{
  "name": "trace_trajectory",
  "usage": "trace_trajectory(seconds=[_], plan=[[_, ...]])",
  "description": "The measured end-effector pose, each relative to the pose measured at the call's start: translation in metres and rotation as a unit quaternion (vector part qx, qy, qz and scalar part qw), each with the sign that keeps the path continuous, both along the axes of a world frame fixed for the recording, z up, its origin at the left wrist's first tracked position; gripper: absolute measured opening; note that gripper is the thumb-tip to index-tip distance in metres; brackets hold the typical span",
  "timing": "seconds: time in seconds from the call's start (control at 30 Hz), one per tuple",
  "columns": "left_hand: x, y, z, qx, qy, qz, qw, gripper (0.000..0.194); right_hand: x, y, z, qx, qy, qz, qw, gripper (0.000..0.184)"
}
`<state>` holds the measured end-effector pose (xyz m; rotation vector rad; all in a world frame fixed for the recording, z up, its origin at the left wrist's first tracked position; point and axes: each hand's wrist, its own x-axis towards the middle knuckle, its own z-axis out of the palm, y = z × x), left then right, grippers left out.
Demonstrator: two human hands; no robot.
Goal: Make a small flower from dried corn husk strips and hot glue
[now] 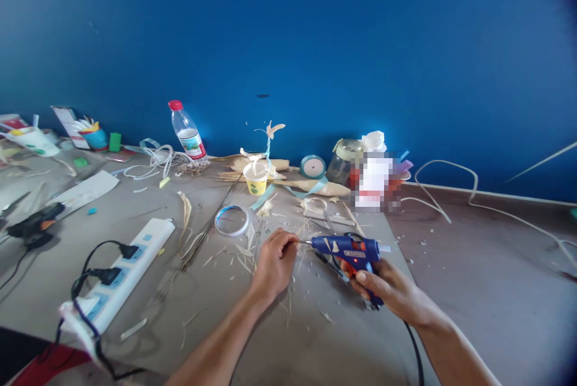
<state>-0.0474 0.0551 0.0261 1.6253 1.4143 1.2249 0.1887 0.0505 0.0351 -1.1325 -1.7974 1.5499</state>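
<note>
My right hand is wrapped round the handle of a blue hot glue gun, with a finger by its orange trigger. A small red light glows on the gun's side, and its nozzle points left. My left hand is closed in a pinch right at the nozzle tip; whatever its fingers hold is too small to make out. Behind the hands stands a small yellow and white paper cup with a husk flower on a pale blue stem. A roll of tape lies left of the nozzle.
A white power strip with black plugs lies at the left, beside a black glue gun. Along the blue wall stand a red-capped bottle, a ribbon spool and a glass jar. Husk scraps litter the table.
</note>
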Motion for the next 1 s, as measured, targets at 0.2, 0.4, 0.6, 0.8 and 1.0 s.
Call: trace_trajectory(seconds=[0.2, 0.4, 0.6, 0.8, 1.0], plan=[[0.0002, -0.0001, 0.0002, 0.009, 0.016, -0.003, 1.0, 0.017, 0.0035, -0.0004, -0.0024, 0.003, -0.017, 0.004, 1.0, 0.04], [-0.0004, -0.0004, -0.0005, 0.008, 0.011, -0.002, 1.0, 0.016, 0.0041, -0.0007, -0.0012, -0.005, -0.009, 0.001, 1.0, 0.04], [0.0, 0.0002, 0.0004, 0.011, 0.011, 0.0, 1.0, 0.017, 0.004, -0.0003, -0.0021, -0.004, -0.009, 0.005, 1.0, 0.04], [-0.0006, -0.0005, 0.001, 0.011, 0.013, 0.0, 1.0, 0.017, 0.0014, -0.001, -0.0019, 0.003, -0.008, 0.013, 1.0, 0.039], [-0.0007, -0.0001, -0.0001, 0.018, 0.024, 0.0, 1.0, 0.017, 0.0018, -0.0015, 0.0, -0.005, -0.016, 0.02, 1.0, 0.037]])
